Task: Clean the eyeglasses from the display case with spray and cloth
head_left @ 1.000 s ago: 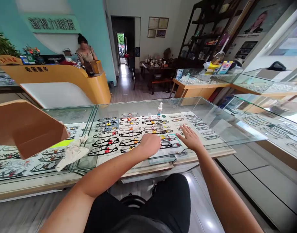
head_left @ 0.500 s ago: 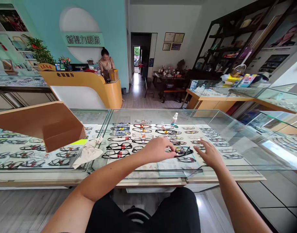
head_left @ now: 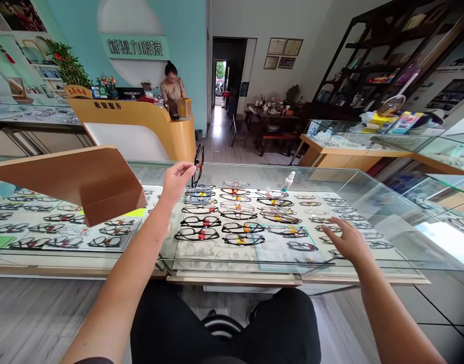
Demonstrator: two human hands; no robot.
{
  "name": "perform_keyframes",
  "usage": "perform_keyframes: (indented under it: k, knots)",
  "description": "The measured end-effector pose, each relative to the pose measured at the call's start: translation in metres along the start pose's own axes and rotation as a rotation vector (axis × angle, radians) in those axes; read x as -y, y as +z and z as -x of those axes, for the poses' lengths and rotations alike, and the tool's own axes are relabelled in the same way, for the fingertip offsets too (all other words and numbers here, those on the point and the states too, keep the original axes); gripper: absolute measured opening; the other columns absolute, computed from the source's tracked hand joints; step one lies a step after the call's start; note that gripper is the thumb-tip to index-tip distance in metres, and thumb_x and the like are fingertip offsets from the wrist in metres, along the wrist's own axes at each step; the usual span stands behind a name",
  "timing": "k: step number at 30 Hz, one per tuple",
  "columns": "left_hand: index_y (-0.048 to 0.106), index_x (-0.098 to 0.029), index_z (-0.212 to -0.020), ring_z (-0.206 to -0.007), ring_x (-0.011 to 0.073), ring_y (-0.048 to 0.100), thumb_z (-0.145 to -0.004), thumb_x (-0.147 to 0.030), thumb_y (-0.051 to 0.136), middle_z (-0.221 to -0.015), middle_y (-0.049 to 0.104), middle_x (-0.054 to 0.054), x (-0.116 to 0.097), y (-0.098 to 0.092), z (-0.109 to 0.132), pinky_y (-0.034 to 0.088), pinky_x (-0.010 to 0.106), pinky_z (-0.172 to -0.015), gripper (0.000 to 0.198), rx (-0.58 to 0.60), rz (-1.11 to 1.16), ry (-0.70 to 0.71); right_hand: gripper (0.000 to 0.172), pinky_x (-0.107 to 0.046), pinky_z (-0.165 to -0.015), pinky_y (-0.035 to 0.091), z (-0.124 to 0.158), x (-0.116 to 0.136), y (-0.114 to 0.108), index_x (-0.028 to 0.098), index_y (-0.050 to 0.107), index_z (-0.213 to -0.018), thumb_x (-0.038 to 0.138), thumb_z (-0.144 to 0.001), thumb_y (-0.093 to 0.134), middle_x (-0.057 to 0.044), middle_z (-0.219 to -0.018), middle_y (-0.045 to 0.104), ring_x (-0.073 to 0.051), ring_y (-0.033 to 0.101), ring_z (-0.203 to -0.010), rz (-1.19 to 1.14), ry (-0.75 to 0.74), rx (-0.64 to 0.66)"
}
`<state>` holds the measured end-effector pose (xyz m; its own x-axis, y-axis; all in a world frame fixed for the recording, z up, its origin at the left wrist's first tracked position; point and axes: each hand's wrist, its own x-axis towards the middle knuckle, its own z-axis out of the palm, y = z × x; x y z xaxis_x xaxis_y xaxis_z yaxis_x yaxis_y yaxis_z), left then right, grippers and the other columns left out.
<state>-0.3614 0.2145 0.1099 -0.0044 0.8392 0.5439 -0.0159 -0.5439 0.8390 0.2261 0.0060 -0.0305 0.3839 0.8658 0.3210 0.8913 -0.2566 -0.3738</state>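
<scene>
Up near the back edge of the glass counter, my left hand (head_left: 178, 178) pinches a pair of dark eyeglasses (head_left: 199, 172) turned on end. Rows of eyeglasses, many with red or yellow tags, lie below it, including a black-framed pair (head_left: 196, 234) at the front. My right hand (head_left: 349, 241) rests over the right side of the counter with its fingers apart and nothing in them. Just left of it, a small pair of glasses (head_left: 302, 246) lies by a pale teal-edged sheet (head_left: 270, 253). A white spray bottle (head_left: 288, 182) stands at the back.
A brown cardboard box (head_left: 114, 177) juts over the left part of the glass counter (head_left: 232, 268). Beyond, a person (head_left: 173, 90) stands at a yellow reception desk (head_left: 179, 134). More glass showcases (head_left: 341, 144) line the right side.
My left hand has lifted the dark eyeglasses from the front of the counter, carrying them left and toward the back. My right hand stays over the right side. The view has shifted slightly.
</scene>
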Motion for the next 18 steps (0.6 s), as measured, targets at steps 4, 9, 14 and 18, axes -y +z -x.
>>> perform_keyframes:
  k: [4,9,14,18]
  knots:
    - [0.078,-0.019,-0.094,-0.094,0.0215,0.071,-0.076,-0.062,0.089,-0.095,0.078,0.006,0.02,-0.009,0.001,0.057,0.036,-0.095,0.047,-0.055,-0.001,-0.021,0.052,-0.064,-0.124,0.047,0.015,0.047,-0.018,0.023,0.08,-0.108,0.061,-0.107,0.044,-0.026,-0.133,0.08,-0.047,0.07,-0.133,0.021,-0.065,-0.279]
    - [0.077,-0.019,-0.093,-0.094,0.022,0.071,-0.081,-0.061,0.087,-0.095,0.078,0.006,0.034,-0.015,0.0,0.058,0.036,-0.093,0.045,-0.032,-0.034,-0.014,0.04,-0.059,-0.118,0.053,0.043,0.198,-0.024,0.026,0.086,-0.108,0.052,-0.111,0.056,-0.017,-0.128,0.083,-0.039,0.074,-0.125,-0.152,-0.415,-0.228]
    - [0.079,-0.02,-0.091,-0.089,0.0206,0.07,-0.078,-0.06,0.089,-0.091,0.077,0.005,0.043,-0.021,-0.003,0.057,0.035,-0.089,0.043,-0.082,-0.012,-0.047,0.028,-0.059,-0.12,0.052,0.056,0.346,0.005,0.031,0.089,-0.115,0.046,-0.112,0.066,-0.009,-0.146,0.08,-0.036,0.066,-0.142,-0.209,-0.839,0.254]
    - [0.08,-0.021,-0.087,-0.085,0.0202,0.069,-0.075,-0.058,0.091,-0.086,0.077,0.004,0.048,-0.025,-0.005,0.057,0.035,-0.087,0.041,-0.114,0.015,-0.072,0.023,-0.056,-0.12,0.05,0.055,0.396,0.038,0.024,0.09,-0.111,0.044,-0.105,0.08,-0.009,-0.149,0.08,-0.037,0.064,-0.145,-0.114,-0.956,0.415]
